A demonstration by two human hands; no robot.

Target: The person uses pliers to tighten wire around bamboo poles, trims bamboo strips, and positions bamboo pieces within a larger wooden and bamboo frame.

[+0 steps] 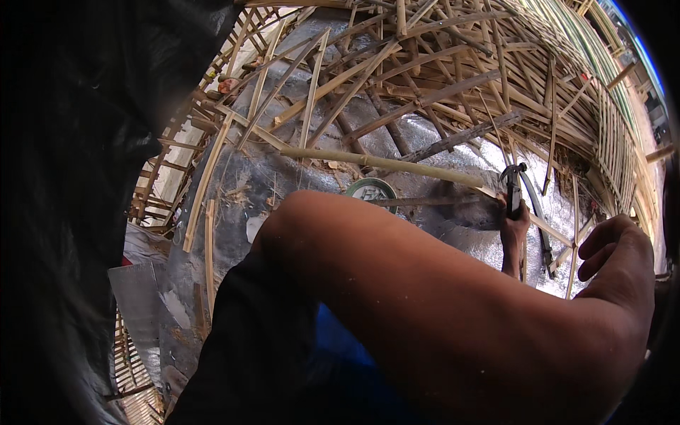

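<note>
A large bare arm, which I take to be my left, crosses the foreground, its bent elbow near the middle. My left hand [615, 255] hangs at the right edge, fingers loosely curled, nothing visible in it. Beyond that arm, my right hand [515, 230] is closed around a black tool [514, 193] with a rounded, hooked top; its exact kind is unclear. The right forearm is mostly hidden behind the left arm. The tool is at the end of a long bamboo pole [382, 163], where a pale strip runs past the hand. A dark curved strip [540, 216] lies close beside it.
A tangled pile of split bamboo and sticks [439, 78] fills the far side. Long slats [207, 180] lie at left on a shiny grey sheet [244, 173]. A green bowl [371, 193] sits beyond my arm. Black sheeting [85, 177] covers the left, beside a bamboo lattice [173, 152].
</note>
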